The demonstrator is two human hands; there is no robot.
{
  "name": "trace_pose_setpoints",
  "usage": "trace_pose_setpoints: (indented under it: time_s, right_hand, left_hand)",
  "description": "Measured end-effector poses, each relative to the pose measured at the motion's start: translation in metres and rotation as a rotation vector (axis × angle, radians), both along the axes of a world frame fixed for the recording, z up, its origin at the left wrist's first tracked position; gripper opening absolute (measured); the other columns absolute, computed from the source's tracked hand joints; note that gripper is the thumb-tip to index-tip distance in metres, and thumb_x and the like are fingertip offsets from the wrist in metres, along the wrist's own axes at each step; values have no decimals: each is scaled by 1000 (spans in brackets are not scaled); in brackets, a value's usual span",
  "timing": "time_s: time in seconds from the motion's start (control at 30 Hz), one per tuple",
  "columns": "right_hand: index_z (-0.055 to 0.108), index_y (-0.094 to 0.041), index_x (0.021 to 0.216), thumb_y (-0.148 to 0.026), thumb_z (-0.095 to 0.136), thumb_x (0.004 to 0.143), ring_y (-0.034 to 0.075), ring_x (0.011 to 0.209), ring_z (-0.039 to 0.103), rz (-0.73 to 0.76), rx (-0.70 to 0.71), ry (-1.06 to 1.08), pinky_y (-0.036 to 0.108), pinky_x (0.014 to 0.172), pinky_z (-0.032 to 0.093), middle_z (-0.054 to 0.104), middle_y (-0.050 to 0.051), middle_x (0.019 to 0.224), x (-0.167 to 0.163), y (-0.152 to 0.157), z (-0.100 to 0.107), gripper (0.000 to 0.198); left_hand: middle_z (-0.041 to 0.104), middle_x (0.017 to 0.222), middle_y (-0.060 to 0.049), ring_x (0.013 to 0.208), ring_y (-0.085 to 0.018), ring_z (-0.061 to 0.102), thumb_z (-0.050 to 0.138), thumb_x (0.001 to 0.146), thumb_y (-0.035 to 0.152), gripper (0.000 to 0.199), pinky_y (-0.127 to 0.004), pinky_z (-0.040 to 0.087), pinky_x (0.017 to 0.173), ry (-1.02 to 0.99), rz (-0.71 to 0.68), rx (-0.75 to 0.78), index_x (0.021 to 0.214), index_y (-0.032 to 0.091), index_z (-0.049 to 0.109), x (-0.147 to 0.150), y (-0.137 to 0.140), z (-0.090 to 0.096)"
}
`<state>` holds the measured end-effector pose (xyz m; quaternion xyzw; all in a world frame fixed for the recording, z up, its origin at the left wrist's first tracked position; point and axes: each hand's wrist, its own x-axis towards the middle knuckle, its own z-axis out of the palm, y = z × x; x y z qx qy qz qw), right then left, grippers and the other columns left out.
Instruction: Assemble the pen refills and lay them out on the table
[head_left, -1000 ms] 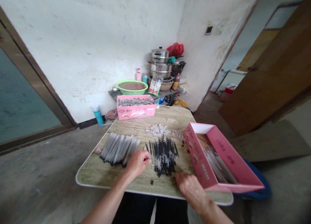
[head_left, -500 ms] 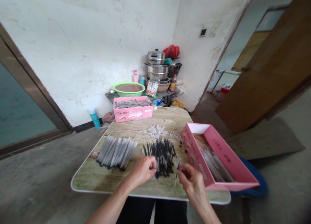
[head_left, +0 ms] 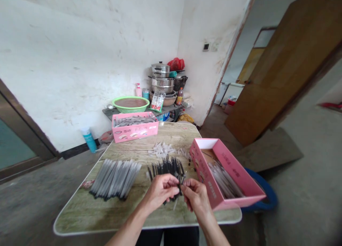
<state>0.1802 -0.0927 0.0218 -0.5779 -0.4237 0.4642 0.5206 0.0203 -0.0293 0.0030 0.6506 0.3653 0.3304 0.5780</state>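
My right hand [head_left: 196, 196] pinches a thin stick [head_left: 175, 204], dark above and clear at its lower end, which slants over the table. Close against it, my left hand [head_left: 163, 189] has its thumb and fingertips drawn together at the same spot; what they grip is too small to make out. Under and behind both hands lies a bunch of slim black sticks [head_left: 169, 165], partly covered by them. To the left, a row of frosted clear tubes [head_left: 116, 178] with black ends lies side by side. Small whitish pieces [head_left: 161, 150] are heaped beyond the black sticks.
On the right, a pink box [head_left: 244, 178] holds more frosted tubes. Another pink box [head_left: 135, 132], filled with tubes, stands at the table's far edge. Behind it are a green basin [head_left: 130, 103] and stacked steel pots [head_left: 161, 82]. A blue spray can [head_left: 89, 141] stands on the floor.
My hands have come together over the black sticks; before, they were apart, with the stick in my right hand. The camera view has turned slightly right.
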Motion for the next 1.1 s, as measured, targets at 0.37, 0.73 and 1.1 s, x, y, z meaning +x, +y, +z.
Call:
trace_pose_setpoints:
  time_s: [0.37,0.73,1.1]
  right_hand:
    - [67,-16,84,-34,53,84,15,53,59,-61,169,-675,22,49,40,65,2,59,15,-11,37,23]
    - [71,-14,83,-8,70,63,29,93,66,204,-318,-1555,30,75,47,72,14,95,167,27,46,21]
    - [69,-13,90,-18,62,83,22,86,65,332,-401,-1428,33,75,51,69,10,94,170,33,27,11]
  left_hand:
    - [61,72,-3,52,-9,52,59,77,27,23,-17,39,41,-61,-69,-92,94,12,61,1,-8,-5]
    - [57,67,-1,51,-9,52,62,75,36,28,-17,40,41,-59,-15,-116,88,12,62,-8,-5,2]
    - [55,62,1,51,-9,52,62,76,35,25,-17,40,42,-90,8,-111,85,12,61,-9,-5,2]
